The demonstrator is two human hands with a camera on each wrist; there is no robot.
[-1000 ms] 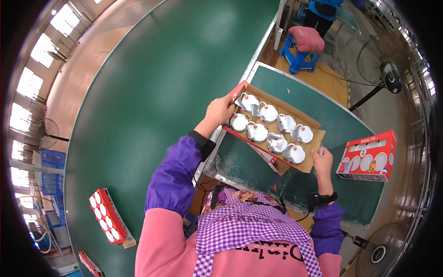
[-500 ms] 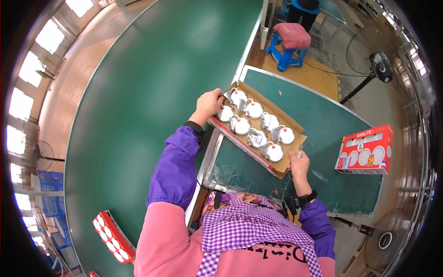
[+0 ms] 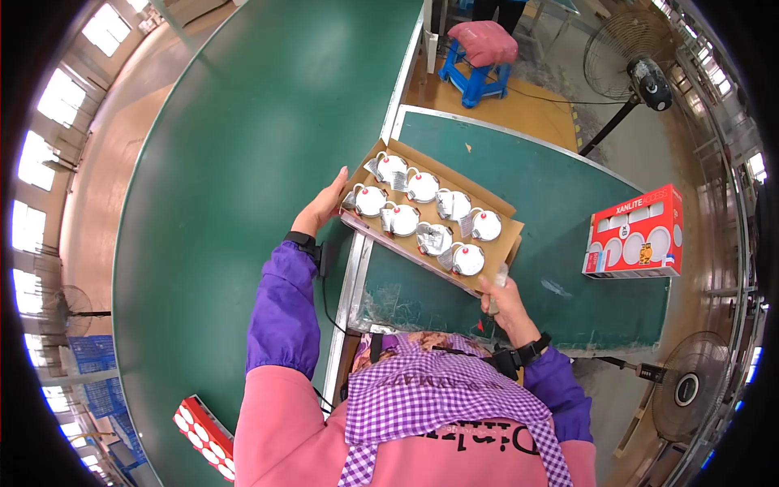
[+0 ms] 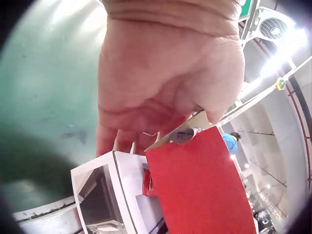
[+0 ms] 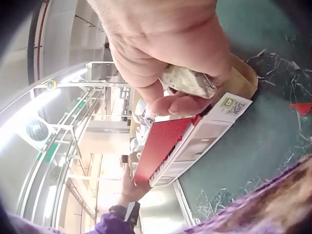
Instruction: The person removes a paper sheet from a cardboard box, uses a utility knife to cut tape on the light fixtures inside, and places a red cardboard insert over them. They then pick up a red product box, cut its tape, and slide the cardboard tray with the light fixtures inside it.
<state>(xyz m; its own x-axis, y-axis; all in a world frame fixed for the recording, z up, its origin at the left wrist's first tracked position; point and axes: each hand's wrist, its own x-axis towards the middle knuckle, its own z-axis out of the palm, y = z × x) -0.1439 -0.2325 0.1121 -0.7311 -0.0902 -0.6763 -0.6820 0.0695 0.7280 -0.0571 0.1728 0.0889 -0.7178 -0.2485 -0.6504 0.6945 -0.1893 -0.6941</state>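
A shallow open cardboard box (image 3: 454, 180) with red and white outer faces lies tilted across the table joint in the head view. In it sit several round white lamps (image 3: 422, 187) with looped wires and silvery tags, in two rows. My left hand (image 3: 323, 204) is at the box's left end, fingers extended along it; in the left wrist view the palm faces a red panel (image 4: 200, 180). At the near right corner, my right hand (image 3: 510, 307) curls its fingers round a pale, crumpled translucent bundle (image 5: 187, 82), fingertips right at the box's edge.
A closed red XANLITE box (image 3: 637, 235) stands on the right of the green side table (image 3: 560, 203). Another red box (image 3: 203, 434) lies on the long green table (image 3: 211, 243) at lower left. Fans (image 3: 649, 85) and a blue stool (image 3: 475, 81) with a pink cushion stand beyond.
The box and both hands have shifted left in the head view. My left hand's fingers, earlier gripping the box's end, are now straightened. The right hand stays at the near right corner with the bundle.
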